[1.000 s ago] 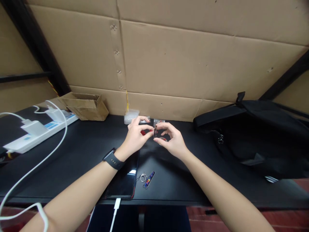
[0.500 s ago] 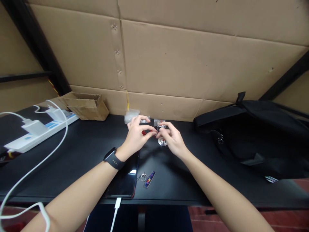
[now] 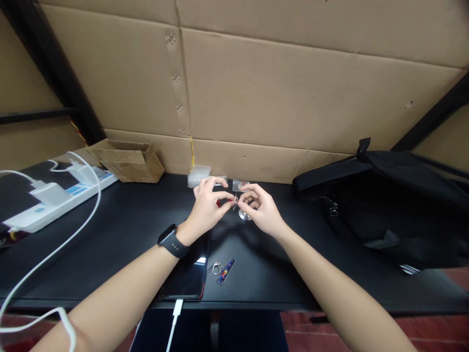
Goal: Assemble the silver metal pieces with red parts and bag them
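My left hand (image 3: 209,199) is closed in a pinch, thumb and index fingertips pressed on a thin, pale silvery piece (image 3: 235,201) seen edge-on. From the other side, the thumb and index finger of my right hand (image 3: 261,208) pinch at the same piece. Its exact kind is too small to make out. Something red (image 3: 224,201) shows behind my left fingers, partly hidden. A shiny silver disc (image 3: 244,215) lies below my right fingertips, partly covered by them. Small clear plastic packets (image 3: 240,185) lie just beyond both hands.
A phone (image 3: 186,278) with a white cable lies under my left wrist, beside a keychain (image 3: 225,272). At left are a power strip (image 3: 27,218) with chargers and a cardboard box (image 3: 128,164). A black bag (image 3: 395,210) fills the right side. Cardboard (image 3: 256,98) walls the back.
My right fingers have come to a pinch against the thin piece at my left fingertips, and it shows more plainly. My left hand stays nearly in place. The view shifts slightly.
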Available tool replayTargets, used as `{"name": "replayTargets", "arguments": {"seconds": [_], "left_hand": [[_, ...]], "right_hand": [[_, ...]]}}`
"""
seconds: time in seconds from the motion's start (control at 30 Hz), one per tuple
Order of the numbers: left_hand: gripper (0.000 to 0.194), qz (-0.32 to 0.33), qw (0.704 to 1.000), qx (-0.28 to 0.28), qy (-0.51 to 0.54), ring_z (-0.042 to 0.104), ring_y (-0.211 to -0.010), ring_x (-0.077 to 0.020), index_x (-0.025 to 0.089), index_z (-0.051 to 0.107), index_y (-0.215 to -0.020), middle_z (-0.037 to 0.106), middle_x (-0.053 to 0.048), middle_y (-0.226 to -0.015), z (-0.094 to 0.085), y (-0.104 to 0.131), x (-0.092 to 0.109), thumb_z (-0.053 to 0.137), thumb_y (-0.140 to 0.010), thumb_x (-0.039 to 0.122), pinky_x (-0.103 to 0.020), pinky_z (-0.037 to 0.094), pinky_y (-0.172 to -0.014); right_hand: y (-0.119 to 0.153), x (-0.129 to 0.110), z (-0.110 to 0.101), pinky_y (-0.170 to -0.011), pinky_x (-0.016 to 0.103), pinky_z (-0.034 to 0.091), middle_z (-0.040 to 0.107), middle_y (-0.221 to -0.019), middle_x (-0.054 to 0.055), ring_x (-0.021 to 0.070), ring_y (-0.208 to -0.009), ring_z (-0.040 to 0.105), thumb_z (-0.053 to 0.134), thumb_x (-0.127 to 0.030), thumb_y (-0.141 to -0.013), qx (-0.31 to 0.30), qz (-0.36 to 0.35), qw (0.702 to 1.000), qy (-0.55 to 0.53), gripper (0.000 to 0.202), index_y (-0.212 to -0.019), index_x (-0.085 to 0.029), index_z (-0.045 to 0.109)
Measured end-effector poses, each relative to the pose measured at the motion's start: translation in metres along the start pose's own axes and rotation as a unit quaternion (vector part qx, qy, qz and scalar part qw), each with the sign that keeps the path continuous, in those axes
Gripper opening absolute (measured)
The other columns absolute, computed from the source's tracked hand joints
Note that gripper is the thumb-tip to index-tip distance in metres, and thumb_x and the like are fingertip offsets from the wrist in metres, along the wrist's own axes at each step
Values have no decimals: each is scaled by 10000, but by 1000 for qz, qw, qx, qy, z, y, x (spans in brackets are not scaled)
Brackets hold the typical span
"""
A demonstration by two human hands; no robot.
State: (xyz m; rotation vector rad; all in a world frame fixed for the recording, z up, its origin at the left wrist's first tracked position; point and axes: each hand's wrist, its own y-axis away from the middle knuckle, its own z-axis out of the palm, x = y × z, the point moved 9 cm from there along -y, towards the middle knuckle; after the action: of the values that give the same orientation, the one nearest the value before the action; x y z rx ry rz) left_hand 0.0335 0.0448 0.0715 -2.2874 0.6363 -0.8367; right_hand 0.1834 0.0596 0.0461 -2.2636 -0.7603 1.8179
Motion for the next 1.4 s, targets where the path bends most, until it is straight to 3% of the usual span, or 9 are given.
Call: {"name": "replayTargets", "arguments": {"seconds": [0.17, 0.33, 0.47, 0.77, 1.03, 1.13, 1.23, 1.3, 1.4], "left_hand": [[46, 17, 1000, -25, 10, 493, -1226, -280, 288, 785, -857, 622, -40, -1164, 4, 0, 3, 744, -868, 271, -463, 360, -1007], [144, -13, 999, -41, 26, 490, -1247, -271, 273, 712, -1046, 581, -50, -1251, -1, -3, -1, 644, -922, 298, -471, 352, -1052], [253, 12, 995, -94, 26, 440, -1307, -294, 308, 681, -1149, 544, -47, -1341, 6, 0, 7, 637, -928, 422, -480, 340, -1080], [229, 12, 989, -145, -32, 429, -1281, -326, 319, 723, -1077, 552, -42, -1362, 27, 8, 0, 678, -860, 379, -492, 381, -994], [146, 8, 987, -156, -22, 454, -1227, -299, 308, 777, -896, 628, -23, -1255, 31, 7, -4, 665, -913, 401, -448, 359, -938], [108, 5, 982, -186, -34, 491, -1146, -280, 302, 772, -891, 668, -21, -1129, 36, 9, -10, 687, -899, 368, -434, 338, -909], [71, 13, 972, -229, -48, 515, -1071, -257, 315, 771, -893, 677, -11, -1031, 44, 14, -14, 706, -884, 344, -423, 316, -878], [79, 18, 969, -240, -59, 521, -1059, -254, 327, 773, -892, 677, -9, -1018, 47, 16, -16, 695, -894, 344, -421, 309, -870], [124, 22, 965, -251, -75, 537, -1059, -259, 316, 766, -897, 676, -20, -1002, 47, 16, -17, 651, -920, 357, -420, 322, -880]], "right_hand": [[0, 4, -2, -559, 239, 465, 660, -854, 7, 151, -720, 615, 724, -331, -818, 1, 16, 1000, -23, 377, -1114, -233, 513], [0, -4, -12, -614, 248, 466, 692, -850, -13, 152, -741, 632, 684, -269, -828, 19, -6, 996, 81, 325, -1090, -256, 492], [1, -11, -13, -694, 265, 479, 713, -863, -18, 151, -761, 637, 668, -253, -826, 15, -18, 989, 145, 327, -1103, -261, 495], [2, -14, -11, -717, 265, 458, 691, -848, -35, 140, -757, 614, 628, -210, -839, 3, -37, 983, 182, 278, -1070, -267, 484], [2, -10, 3, -681, 250, 452, 681, -855, -31, 143, -779, 632, 616, -193, -863, -46, -67, 983, 164, 291, -1101, -261, 463], [2, -10, 1, -751, 275, 468, 701, -928, 2, 165, -862, 633, 623, -195, -878, -62, -80, 964, 244, 287, -1136, -252, 512], [3, -3, -6, -847, 327, 468, 707, -1063, 52, 211, -979, 622, 660, -230, -875, -85, -77, 916, 384, 222, -1092, -239, 615], [3, 8, -10, -842, 331, 467, 716, -1057, 58, 227, -991, 628, 671, -246, -878, -112, -51, 885, 450, 158, -1037, -240, 671], [3, 25, -13, -785, 298, 462, 736, -990, 40, 219, -967, 653, 659, -228, -889, -151, -2, 860, 487, 114, -978, -257, 723]]}}
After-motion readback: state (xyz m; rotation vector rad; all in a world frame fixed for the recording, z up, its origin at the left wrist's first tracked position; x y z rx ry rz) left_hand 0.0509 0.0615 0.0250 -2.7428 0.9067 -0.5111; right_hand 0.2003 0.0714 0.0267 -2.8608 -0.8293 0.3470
